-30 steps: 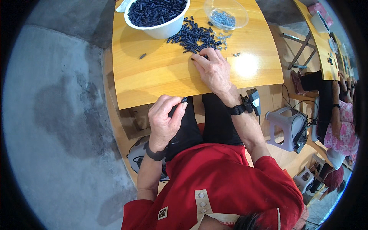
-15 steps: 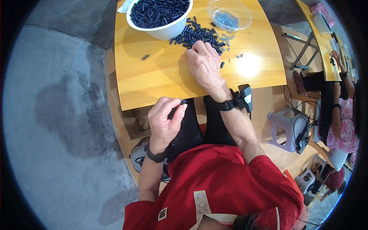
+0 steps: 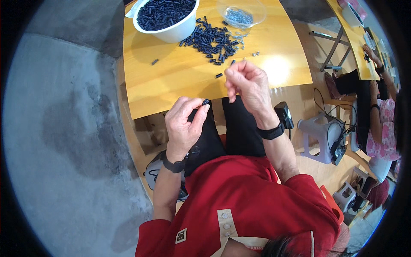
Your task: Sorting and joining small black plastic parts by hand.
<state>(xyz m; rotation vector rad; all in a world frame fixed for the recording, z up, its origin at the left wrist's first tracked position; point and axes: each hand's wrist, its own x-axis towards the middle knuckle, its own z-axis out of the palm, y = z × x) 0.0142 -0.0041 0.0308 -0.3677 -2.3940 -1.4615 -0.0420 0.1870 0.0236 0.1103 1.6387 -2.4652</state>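
Near the table's front edge, my left hand (image 3: 183,124) pinches a small black plastic tube (image 3: 206,102) between thumb and forefinger, its end poking out past the fingertips. My right hand (image 3: 250,88) is raised over the front edge to the right, fingers curled in; what they hold, if anything, cannot be made out. Beyond the hands lies a loose pile of black tubes (image 3: 209,39) on the wooden table (image 3: 171,85). One stray tube (image 3: 218,75) sits just left of my right hand.
A white bowl (image 3: 173,32) heaped with black tubes stands at the back left. Behind the pile is a clear tub (image 3: 242,25) of small silvery metal parts, with several scattered beside it. A grey stool (image 3: 319,136) stands to the right; another person works at a table (image 3: 361,53) farther right.
My right hand has drawn back from the pile toward me and to the right, fingers curled. My left hand keeps its tube in nearly the same place. The view has shifted slightly.
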